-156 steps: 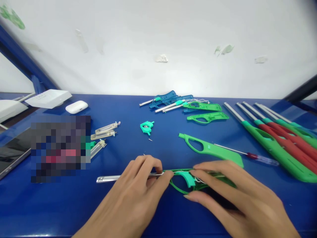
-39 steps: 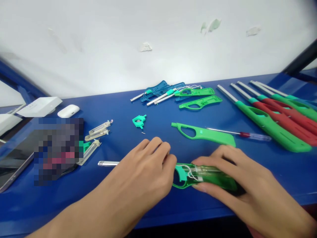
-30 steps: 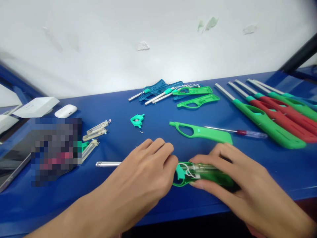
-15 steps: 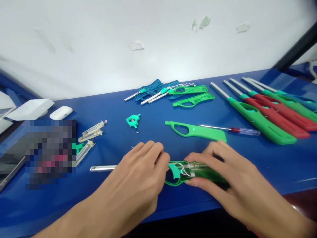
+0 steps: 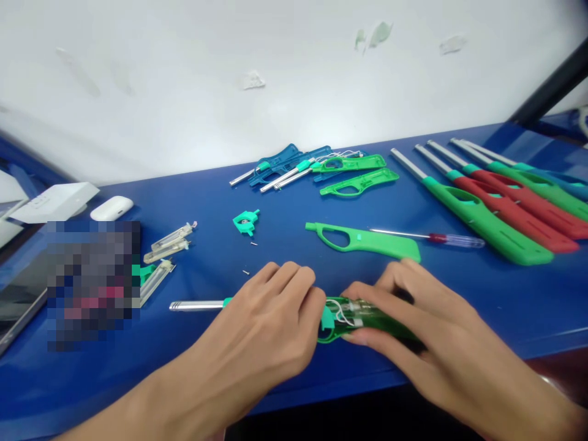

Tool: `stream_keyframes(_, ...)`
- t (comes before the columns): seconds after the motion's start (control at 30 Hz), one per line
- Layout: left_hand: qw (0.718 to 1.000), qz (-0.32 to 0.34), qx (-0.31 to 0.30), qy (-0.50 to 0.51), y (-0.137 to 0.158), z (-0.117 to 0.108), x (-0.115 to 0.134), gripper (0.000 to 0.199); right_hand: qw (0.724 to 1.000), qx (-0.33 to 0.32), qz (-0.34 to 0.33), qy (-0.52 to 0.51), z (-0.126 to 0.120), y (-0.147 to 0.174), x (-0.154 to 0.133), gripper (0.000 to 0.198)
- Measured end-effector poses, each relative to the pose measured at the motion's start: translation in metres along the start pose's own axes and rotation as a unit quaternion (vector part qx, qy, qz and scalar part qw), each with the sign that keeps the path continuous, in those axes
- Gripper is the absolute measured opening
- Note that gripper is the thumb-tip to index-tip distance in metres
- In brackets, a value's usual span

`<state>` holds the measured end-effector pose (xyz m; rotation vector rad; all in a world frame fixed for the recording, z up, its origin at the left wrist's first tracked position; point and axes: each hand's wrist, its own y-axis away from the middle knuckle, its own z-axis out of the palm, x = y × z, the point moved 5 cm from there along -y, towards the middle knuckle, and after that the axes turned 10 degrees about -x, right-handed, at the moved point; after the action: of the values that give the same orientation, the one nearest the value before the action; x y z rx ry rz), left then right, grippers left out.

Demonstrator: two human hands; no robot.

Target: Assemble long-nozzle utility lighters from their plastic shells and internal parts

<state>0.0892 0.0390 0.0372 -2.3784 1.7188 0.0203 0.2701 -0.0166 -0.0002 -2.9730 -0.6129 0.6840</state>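
An opened green gas lighter [image 5: 337, 334] lies level near the front of the table, its metal tube [image 5: 196, 305] pointing left. White wires, a teal trigger [image 5: 326, 320] and a clear fuel tank [image 5: 361, 308] show inside it. My left hand [image 5: 278, 321] is closed over its front part, fingertips hidden, close to the trigger. Around the handle, my right hand [image 5: 416, 315] grips with thumb below and fingers above. Just beyond the hands rests a loose green handle half [image 5: 383, 244], with a screwdriver [image 5: 454, 240] beside it.
Assembled lighters [image 5: 498, 229] line the right side. Opened blue and green lighter parts [image 5: 294, 160] are piled near the wall. Left of centre are a teal trigger piece [image 5: 247, 222], small screws [image 5: 246, 272] and clear tanks [image 5: 158, 282]. A white earbud case [image 5: 111, 209] sits far left.
My left hand has shifted slightly right along the lighter, uncovering the teal collar by the tube and a small screw. My right hand keeps its grip on the handle.
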Motion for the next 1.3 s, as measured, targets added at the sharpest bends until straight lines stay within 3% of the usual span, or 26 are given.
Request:
stream_keyframes(0.33,0.998,-0.017,0.046,-0.032,-0.003,0.001,0.009,0.03,1.0,0.016,0.0,0.01,0.006,0.003,0.002,0.034)
stream_keyframes(0.57,0.998,-0.041,0.048,0.015,0.002,0.0,0.003,0.031,0.999,0.047,-0.022,0.017,-0.003,-0.001,-0.001,0.028)
stream_keyframes(0.73,0.994,-0.057,-0.002,0.096,0.013,-0.005,-0.004,0.029,0.999,0.04,-0.006,0.01,-0.006,-0.003,-0.002,0.027)
stream_keyframes(0.93,0.98,-0.14,0.075,0.117,0.04,-0.013,-0.008,0.037,0.998,0.056,-0.016,0.017,-0.009,-0.003,-0.003,0.026)
stream_keyframes(1.3,0.961,-0.215,0.094,0.144,0.063,0.002,-0.011,0.028,0.998,0.055,0.006,0.042,-0.005,0.002,0.006,0.035)
